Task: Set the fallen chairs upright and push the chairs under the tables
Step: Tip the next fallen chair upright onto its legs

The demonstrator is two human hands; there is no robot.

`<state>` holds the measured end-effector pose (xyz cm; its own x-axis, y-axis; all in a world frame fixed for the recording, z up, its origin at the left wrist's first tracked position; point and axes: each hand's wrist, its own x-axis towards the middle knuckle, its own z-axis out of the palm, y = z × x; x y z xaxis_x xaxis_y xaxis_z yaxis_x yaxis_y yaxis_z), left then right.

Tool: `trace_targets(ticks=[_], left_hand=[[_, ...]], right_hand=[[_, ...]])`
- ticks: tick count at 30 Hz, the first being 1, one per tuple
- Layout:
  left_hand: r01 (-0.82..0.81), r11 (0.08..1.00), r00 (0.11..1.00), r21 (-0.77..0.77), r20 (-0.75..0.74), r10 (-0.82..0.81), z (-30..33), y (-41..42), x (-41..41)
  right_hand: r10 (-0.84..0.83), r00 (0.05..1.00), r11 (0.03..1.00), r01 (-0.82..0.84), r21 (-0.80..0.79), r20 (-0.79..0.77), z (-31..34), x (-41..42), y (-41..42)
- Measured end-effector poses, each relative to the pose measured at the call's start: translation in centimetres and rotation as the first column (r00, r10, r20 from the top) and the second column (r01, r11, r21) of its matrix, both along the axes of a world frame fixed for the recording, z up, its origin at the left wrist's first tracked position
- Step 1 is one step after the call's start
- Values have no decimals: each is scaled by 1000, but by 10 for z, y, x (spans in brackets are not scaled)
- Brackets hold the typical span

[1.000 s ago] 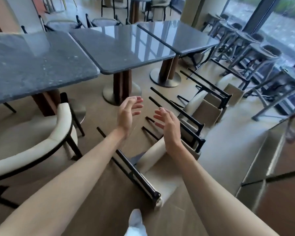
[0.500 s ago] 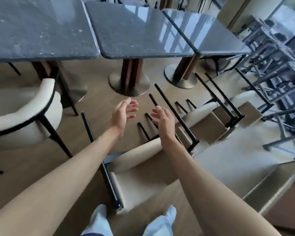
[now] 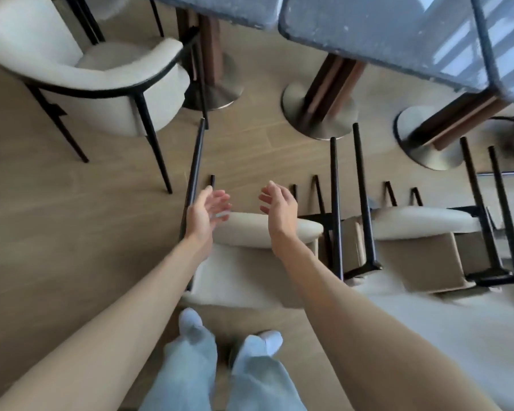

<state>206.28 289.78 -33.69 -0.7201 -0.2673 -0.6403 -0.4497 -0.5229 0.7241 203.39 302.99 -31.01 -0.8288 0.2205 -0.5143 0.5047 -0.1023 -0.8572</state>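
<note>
Cream padded fallen chair (image 3: 258, 232) on wood floor (image 3: 72, 232), thin black legs toward speckled stone bench (image 3: 368, 22) | left hand (image 3: 204, 216), right hand (image 3: 279, 209): fingers spread, empty (just above backrest) | upright chair (image 3: 80, 75) left

The upright armchair (image 3: 80, 75) wears cream cloth with a soft, slightly napped look, edged by a black matt rim and slim black metal legs. The nearest fallen chair (image 3: 250, 256) has the same cream cloth and a bare tan underside that looks like board; its black legs are smooth and matt. The table (image 3: 383, 28) tops are dark grey speckled stone, polished enough to mirror the window light. Their columns look like brown wood, on brushed metal disc bases (image 3: 318, 114). The floor (image 3: 57, 232) is pale wood-grain plank, matt.
</note>
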Motion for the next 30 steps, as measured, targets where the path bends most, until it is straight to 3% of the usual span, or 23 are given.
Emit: trace_targets(ticks=[11, 17, 26, 30], left_hand=[[-171, 940, 930, 296, 363, 55, -143, 51, 58], [-222, 951, 874, 217, 476, 95, -230, 53, 98], [-359, 915, 799, 184, 567, 199, -400, 92, 97], [-437, 879, 738, 189, 634, 231, -484, 115, 113]], right_hand=[[-221, 901, 940, 300, -165, 374, -149, 57, 47], [-235, 829, 884, 399, -243, 508, -248, 88, 50], [-208, 745, 865, 442, -236, 634, -424, 108, 64], [-229, 666, 847, 495, -191, 710, -512, 127, 71]])
